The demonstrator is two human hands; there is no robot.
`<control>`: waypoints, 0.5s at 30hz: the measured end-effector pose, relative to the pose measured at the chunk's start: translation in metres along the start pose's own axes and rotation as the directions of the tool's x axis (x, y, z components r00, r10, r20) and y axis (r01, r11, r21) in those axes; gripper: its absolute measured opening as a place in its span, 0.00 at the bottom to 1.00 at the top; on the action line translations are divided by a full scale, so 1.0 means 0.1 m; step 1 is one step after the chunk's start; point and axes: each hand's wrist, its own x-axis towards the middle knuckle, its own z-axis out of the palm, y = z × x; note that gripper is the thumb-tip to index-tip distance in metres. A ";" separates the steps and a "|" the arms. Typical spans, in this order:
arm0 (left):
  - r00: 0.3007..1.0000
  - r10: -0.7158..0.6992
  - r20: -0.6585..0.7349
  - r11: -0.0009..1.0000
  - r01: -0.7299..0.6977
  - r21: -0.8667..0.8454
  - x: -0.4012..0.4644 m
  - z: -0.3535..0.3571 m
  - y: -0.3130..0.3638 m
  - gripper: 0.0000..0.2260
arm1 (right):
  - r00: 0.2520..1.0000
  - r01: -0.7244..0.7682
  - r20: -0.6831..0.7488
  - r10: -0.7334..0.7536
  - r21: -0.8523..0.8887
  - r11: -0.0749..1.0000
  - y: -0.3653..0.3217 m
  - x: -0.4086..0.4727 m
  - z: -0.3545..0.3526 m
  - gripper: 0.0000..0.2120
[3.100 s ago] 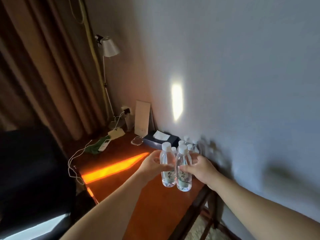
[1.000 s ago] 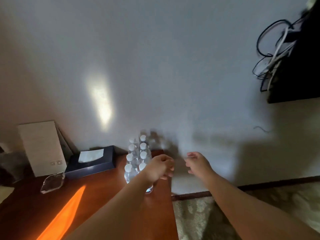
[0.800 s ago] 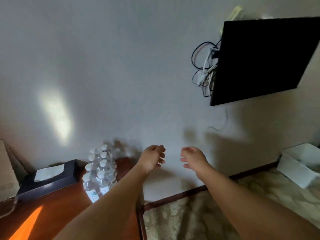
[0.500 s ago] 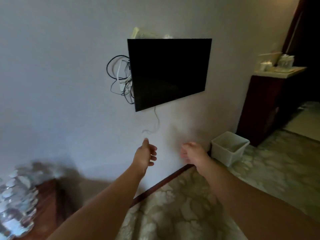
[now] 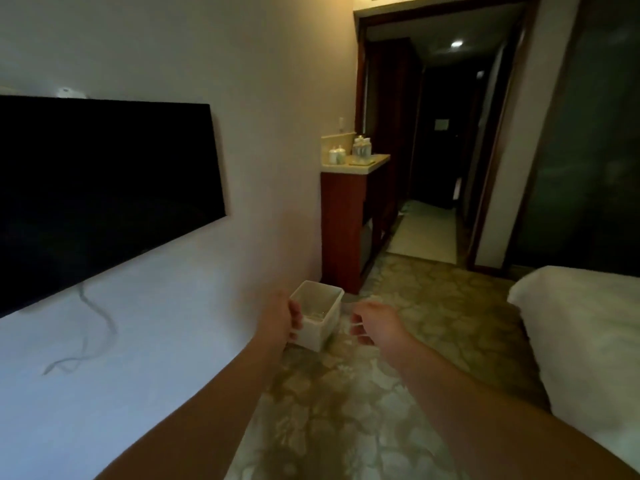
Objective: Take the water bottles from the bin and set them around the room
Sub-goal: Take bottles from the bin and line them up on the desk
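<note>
A white plastic bin point(image 5: 320, 313) stands on the patterned floor against the wall, beside a red-brown cabinet; its inside looks nearly bare. My left hand point(image 5: 280, 317) hangs in front of the bin's left side, fingers loosely curled and holding nothing. My right hand point(image 5: 372, 322) floats to the right of the bin, also loosely curled and holding nothing. Neither hand touches the bin as far as I can tell. Several small bottles point(image 5: 362, 152) stand on the cabinet's top far ahead. The bottles on the desk are out of view.
A black wall-mounted TV point(image 5: 104, 195) fills the left, with a cable hanging below. The red-brown cabinet point(image 5: 349, 223) stands by a dark hallway doorway point(image 5: 433, 150). A white bed corner point(image 5: 581, 327) juts in at the right. Patterned carpet point(image 5: 346, 393) runs between wall and bed.
I let go of the two bottles on the desk and turned right, past the TV. The desk has left the view; the bin now sits just beyond my empty hands.
</note>
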 end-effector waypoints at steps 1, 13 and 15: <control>1.000 -0.002 0.016 1.000 0.002 -0.008 0.22 0.12 0.06 0.22 | 1.000 0.001 -0.018 -0.002 -0.006 1.000 -0.08 0.19 -0.06 0.10; 0.981 0.068 0.181 0.998 -0.064 -0.029 2.94 1.02 0.64 0.24 | 0.991 0.010 -0.137 0.003 0.092 0.996 -0.91 2.37 -0.06 0.07; 0.980 0.058 0.189 0.998 -0.055 -0.019 3.31 1.18 0.65 0.24 | 0.992 -0.003 -0.121 0.016 0.106 0.994 -0.96 2.72 -0.01 0.07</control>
